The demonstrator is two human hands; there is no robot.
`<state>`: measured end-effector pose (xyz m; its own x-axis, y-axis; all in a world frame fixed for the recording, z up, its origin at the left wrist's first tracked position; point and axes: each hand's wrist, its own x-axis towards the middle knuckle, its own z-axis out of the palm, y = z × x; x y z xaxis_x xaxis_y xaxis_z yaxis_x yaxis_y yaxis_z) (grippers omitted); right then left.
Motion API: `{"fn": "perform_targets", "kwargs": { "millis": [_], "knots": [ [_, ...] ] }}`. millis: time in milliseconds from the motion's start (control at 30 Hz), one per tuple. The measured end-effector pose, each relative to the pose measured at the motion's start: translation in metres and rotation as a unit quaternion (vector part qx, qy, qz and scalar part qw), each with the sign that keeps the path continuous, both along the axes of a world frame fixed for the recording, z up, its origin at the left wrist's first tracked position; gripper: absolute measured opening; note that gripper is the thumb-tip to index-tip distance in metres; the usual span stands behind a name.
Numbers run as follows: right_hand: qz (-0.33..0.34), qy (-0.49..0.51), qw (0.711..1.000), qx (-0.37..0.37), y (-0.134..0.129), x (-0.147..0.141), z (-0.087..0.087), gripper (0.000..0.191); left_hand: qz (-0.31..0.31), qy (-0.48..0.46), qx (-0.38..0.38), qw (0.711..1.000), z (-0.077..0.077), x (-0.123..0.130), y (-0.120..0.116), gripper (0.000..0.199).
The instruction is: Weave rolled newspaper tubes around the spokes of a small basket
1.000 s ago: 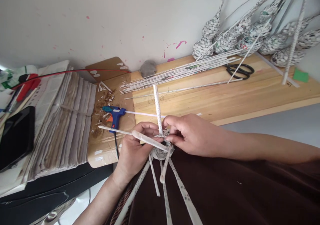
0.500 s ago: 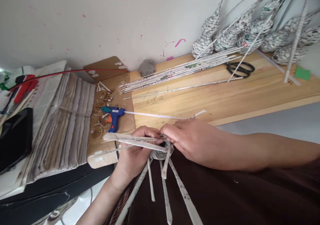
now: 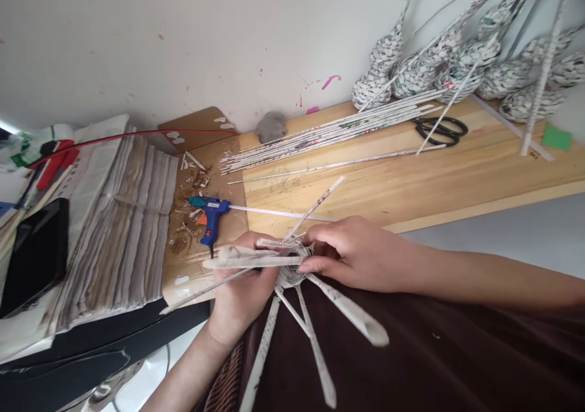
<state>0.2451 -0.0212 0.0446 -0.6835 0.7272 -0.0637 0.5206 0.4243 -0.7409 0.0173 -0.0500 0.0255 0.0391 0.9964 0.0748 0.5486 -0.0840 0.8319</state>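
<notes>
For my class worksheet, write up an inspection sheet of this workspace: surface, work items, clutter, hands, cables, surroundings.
Surface: wooden board, brown cardboard at its left.
Work items: woven paper piece with paper tubes radiating; tube bundle on the board.
Clutter: scraps around the glue gun; scissors; phone by the newspaper stack.
Hands: left hand holds the piece; right hand touches its edge, exact grip unclear.
Cables: black cord from the glue gun; red cable across the stack's far end.
Surroundings: pink-marked wall; woven paper shapes at right.
</notes>
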Motion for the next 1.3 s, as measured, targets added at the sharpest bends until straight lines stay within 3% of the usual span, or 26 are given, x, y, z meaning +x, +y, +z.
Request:
{"fn": "perform_targets", "kwargs": {
  "millis": [133, 233, 300, 400, 533, 800, 933, 1033, 1133, 1300],
  "knots": [
    [0.009, 0.024, 1.000, -0.011, 0.004, -0.008, -0.006, 0.039, -0.007, 0.011, 0.083, 0.996, -0.004, 0.003, 0.000, 0.011],
    [0.016, 0.004, 1.000, 0.016, 0.005, -0.013, -0.004, 0.042, -0.011, -0.019, 0.031, 0.999, -0.001, 0.005, 0.001, 0.029],
    [0.006, -0.025, 0.998, 0.059, 0.004, -0.017, -0.002, 0.035, -0.009, -0.018, 0.015, 1.000, 0.002, 0.005, 0.002, 0.035],
    [-0.019, -0.060, 0.991, 0.118, 0.001, -0.022, -0.001, 0.016, 0.010, 0.016, 0.007, 1.000, 0.006, 0.006, 0.003, 0.035],
    [-0.034, -0.058, 0.989, 0.130, -0.003, -0.024, -0.002, 0.009, -0.001, 0.014, 0.002, 1.000, 0.005, 0.006, 0.001, 0.034],
    [-0.053, -0.051, 0.981, 0.180, -0.002, -0.033, -0.011, 0.014, -0.004, 0.056, 0.128, 0.990, -0.009, 0.007, -0.012, 0.030],
    [-0.057, -0.022, 0.988, 0.140, 0.000, -0.034, -0.012, 0.013, 0.005, 0.047, 0.158, 0.986, -0.013, 0.007, -0.016, 0.033],
    [-0.097, 0.055, 0.993, 0.042, 0.003, -0.033, -0.015, 0.015, 0.014, 0.008, 0.146, 0.989, -0.012, 0.006, -0.015, 0.028],
    [-0.138, 0.153, 0.977, -0.050, 0.004, -0.034, -0.019, 0.029, 0.032, -0.031, 0.122, 0.991, -0.010, 0.006, -0.013, 0.025],
    [-0.137, 0.233, 0.960, -0.072, 0.004, -0.038, -0.022, 0.013, 0.047, -0.003, 0.095, 0.994, -0.006, 0.003, -0.010, 0.026]
  ]
}}
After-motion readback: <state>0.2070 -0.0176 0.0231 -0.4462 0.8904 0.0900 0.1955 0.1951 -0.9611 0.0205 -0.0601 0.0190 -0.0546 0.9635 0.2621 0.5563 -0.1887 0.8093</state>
